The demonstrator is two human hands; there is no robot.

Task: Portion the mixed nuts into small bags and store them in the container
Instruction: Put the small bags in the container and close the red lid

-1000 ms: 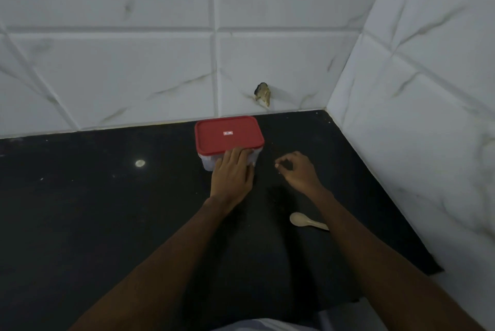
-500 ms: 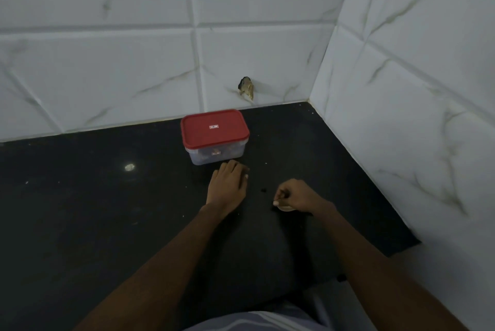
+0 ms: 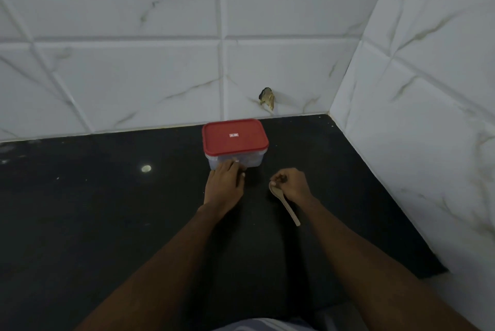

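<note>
Container [image 3: 235,135] against fingertips [image 3: 228,166] of left hand [image 3: 223,186]

We take this for a home kitchen: a black bench [image 3: 80,223] runs into a corner where two walls of white, marble-veined tiles [image 3: 134,76] meet, and on it we see a clear food box [image 3: 251,160] with a red lid [image 3: 235,143] and a pale spoon [image 3: 285,204] near it.

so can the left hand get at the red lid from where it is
Probably yes. The left hand has its fingertips against the front wall of the box, just under the lid. Nothing sits on the lid or between it and the hand.
</note>
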